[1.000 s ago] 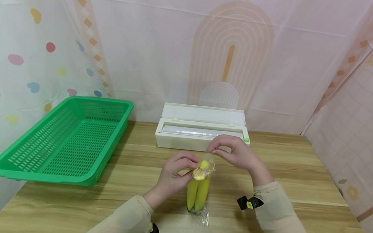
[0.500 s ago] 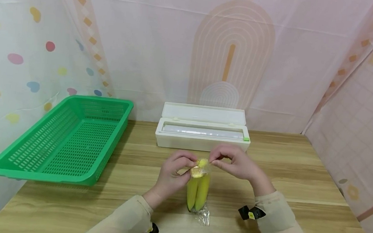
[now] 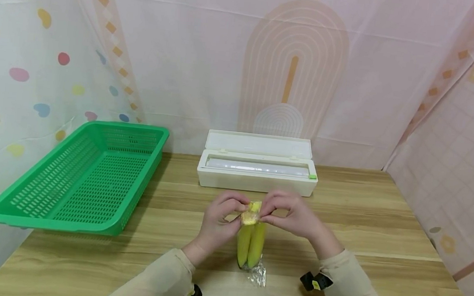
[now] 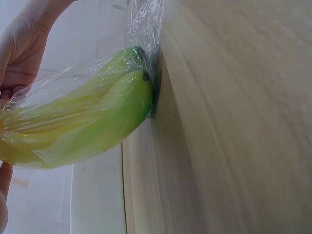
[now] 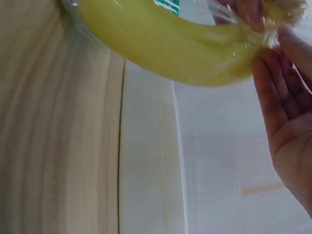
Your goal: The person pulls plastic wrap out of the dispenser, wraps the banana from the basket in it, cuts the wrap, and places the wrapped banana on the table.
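Both of my hands met at the stem end of the bananas point(image 3: 251, 241), which stood almost upright between them with their blunt tips resting on the wooden surface point(image 3: 379, 276). My left hand point(image 3: 219, 218) had its fingers curled in and pinched the crown of the bunch from the left side, while my right hand point(image 3: 292, 215) came in from the right, its fingertips pinching the clear wrap point(image 3: 257, 276) gathered at that same top end. The two hands nearly touched each other across the stem. From the left wrist view the bananas point(image 4: 83, 124) showed greenish-yellow under tight, wrinkled film, their dark tips against the surface point(image 4: 234, 146), with a loose tail of wrap point(image 4: 144, 24) sticking out past the tips. From the right wrist view the fruit point(image 5: 165, 46) arched across the top, and my right hand's fingers point(image 5: 273, 92) lay just beside the bunched film at the stem, palm turned toward the camera. Behind my hands, near but apart from them, sat the white wrap dispenser point(image 3: 257, 169) with its lid raised, and well off to my left the green basket point(image 3: 79, 180) rested on the surface.
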A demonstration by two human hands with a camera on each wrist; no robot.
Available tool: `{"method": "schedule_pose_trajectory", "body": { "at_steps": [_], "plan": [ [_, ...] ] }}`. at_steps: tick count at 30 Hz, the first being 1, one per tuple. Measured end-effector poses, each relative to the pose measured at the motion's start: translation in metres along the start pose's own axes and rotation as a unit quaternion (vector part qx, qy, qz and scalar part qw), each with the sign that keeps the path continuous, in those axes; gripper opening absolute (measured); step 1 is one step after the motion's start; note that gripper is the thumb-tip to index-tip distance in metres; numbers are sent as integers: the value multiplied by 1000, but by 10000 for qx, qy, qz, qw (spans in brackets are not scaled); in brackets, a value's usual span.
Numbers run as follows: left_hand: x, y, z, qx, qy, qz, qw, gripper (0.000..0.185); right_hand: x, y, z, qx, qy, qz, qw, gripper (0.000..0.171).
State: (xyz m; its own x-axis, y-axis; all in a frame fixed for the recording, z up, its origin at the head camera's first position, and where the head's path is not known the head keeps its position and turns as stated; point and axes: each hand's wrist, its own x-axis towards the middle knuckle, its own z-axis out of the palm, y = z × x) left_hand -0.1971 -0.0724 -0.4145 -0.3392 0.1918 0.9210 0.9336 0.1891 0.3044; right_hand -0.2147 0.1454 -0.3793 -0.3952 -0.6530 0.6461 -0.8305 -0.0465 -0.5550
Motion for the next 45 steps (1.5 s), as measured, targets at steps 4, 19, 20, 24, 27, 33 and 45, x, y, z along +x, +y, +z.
{"method": "schedule_pose_trajectory", "body": {
  "at_steps": [4, 19, 20, 24, 27, 33, 45],
  "plan": [
    [-1, 1, 1, 37, 42, -132, 9999, 27, -2, -3, 4, -313, 188, 35, 9993, 23],
    [-1, 3, 1, 54, 131, -391, 9991, 26, -8, -1, -2, -452, -55, -338, 9984, 33],
    [-1, 3, 1, 43, 116, -392, 9992, 26, -7, -1, -2, -414, -32, -321, 9986, 33],
    [-1, 4, 3, -44, 67, -379, 9992, 26, -5, -1, 1, -403, 57, -318, 9987, 32],
    [-1, 5, 4, -84, 64, -375, 9992, 25, -2, 0, 4, -611, 141, -482, 9969, 32],
    [-2, 5, 4, -140, 86, -395, 9991, 26, 3, 0, 11, -1179, 354, -575, 9907, 35],
    [-1, 5, 2, -273, 21, -344, 9990, 26, 5, 3, 15, -1817, 722, -852, 9770, 33]
  ]
}}
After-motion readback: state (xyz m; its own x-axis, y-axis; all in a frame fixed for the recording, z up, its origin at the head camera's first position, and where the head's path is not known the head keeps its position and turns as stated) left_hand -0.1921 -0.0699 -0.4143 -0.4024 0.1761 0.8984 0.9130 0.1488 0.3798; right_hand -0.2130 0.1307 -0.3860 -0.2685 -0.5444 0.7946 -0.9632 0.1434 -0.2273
